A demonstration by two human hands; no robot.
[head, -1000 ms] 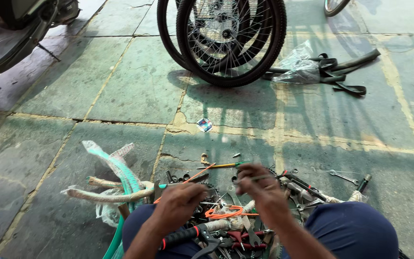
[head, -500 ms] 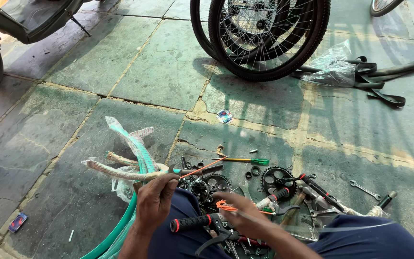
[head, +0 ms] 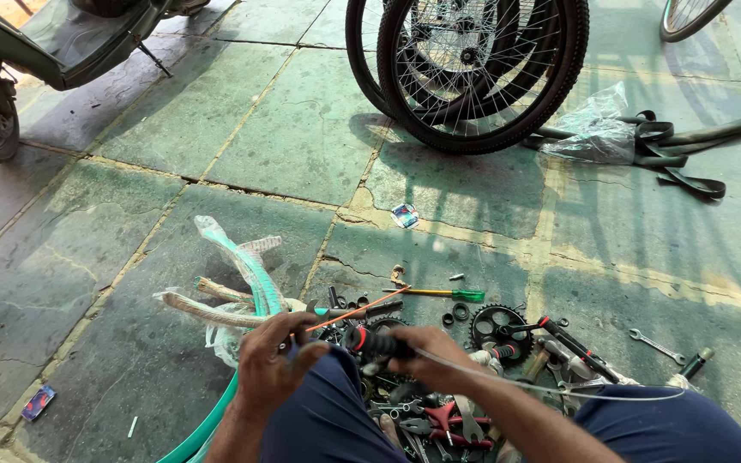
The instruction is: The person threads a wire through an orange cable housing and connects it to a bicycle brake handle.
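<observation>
My left hand [head: 273,362] pinches the near end of a thin orange cable housing [head: 355,309] that slants up to the right. My right hand [head: 426,353] grips a black handlebar grip [head: 372,342] with a red ring at its left end. A thin grey cable [head: 559,390] runs from that hand off to the right. Both hands hover above my knees, over a pile of bicycle parts and tools [head: 473,377] on the stone floor.
A black sprocket [head: 493,324], a green-handled screwdriver [head: 448,294], a spanner [head: 655,345] and red-handled pliers [head: 448,420] lie about the pile. Wrapped teal bicycle frame tubes [head: 242,274] lie at left. Bicycle wheels [head: 482,69] stand ahead, inner tubes [head: 679,146] at right, a scooter [head: 36,51] far left.
Both hands have risen from the pile. The right hand now holds the black grip up, the left pinches the orange housing. The view has tilted and shifted slightly.
</observation>
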